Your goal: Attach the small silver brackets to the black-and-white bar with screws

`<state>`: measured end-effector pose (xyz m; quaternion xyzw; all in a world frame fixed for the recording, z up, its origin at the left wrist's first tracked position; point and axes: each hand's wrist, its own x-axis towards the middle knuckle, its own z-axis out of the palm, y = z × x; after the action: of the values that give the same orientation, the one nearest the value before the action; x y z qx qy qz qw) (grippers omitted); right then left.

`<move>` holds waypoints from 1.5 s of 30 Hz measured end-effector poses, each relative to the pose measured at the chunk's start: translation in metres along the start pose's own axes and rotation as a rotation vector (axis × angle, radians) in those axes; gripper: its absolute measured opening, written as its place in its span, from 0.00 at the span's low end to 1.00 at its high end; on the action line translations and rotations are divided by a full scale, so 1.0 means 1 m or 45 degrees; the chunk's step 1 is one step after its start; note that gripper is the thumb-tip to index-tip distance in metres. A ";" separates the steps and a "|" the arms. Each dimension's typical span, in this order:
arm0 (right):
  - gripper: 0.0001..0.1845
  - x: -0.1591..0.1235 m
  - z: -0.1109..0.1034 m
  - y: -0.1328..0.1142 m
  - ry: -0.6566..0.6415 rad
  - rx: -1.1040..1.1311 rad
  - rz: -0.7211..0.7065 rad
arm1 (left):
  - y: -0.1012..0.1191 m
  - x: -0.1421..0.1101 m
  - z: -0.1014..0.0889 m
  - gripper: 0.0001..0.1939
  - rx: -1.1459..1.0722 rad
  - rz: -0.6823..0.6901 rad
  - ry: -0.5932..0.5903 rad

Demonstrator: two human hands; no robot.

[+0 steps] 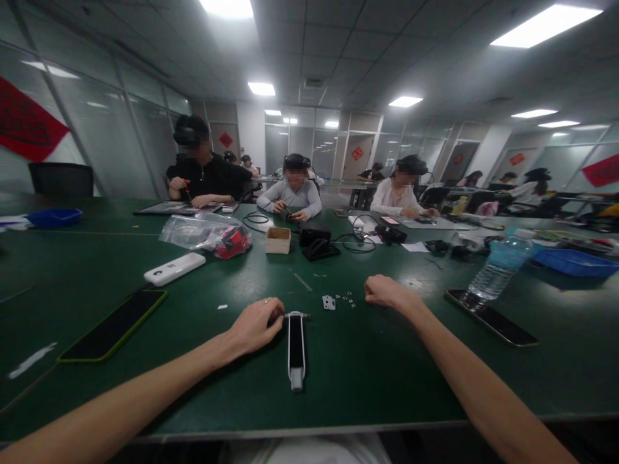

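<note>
My left hand (pixel 258 322) rests on the green table with its fingers curled in, thumb and forefinger closed at the left end of a thin metal rod (pixel 304 315). That rod crosses the top of a long, narrow device with a white frame and black inside (pixel 296 348), which lies pointing toward me. To its right lies a small silver metal plate with holes (pixel 329 302). Several tiny metal rings (pixel 345 298) are scattered beside the plate. My right hand (pixel 385 291) is closed on the tabletop just right of the rings; its fingertips are hidden.
A green-edged phone (pixel 116 325) and a white device (pixel 175 269) lie left. A plastic bag (pixel 203 233), small box (pixel 278 240) and black stand (pixel 320 249) sit ahead. Right are a water bottle (pixel 500 265), dark phone (pixel 503 324) and blue tray (pixel 575 263). People sit opposite.
</note>
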<state>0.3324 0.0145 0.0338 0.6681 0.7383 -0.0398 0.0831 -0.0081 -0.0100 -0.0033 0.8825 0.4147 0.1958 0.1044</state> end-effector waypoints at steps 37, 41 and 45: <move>0.07 -0.048 0.026 -0.138 1.229 0.435 -1.130 | 0.027 -0.016 -0.011 0.12 -0.227 0.341 0.087; 0.06 -0.047 0.026 -0.140 1.368 0.415 -1.179 | 0.029 -0.015 -0.011 0.11 -0.288 0.303 0.086; 0.05 -0.047 0.025 -0.141 1.433 0.418 -1.211 | 0.030 -0.015 -0.010 0.11 -0.352 0.298 0.087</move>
<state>0.1986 -0.0504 0.0102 0.2006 0.8626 0.1665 -0.4334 -0.0005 -0.0400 0.0126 0.8948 0.2814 0.2918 0.1870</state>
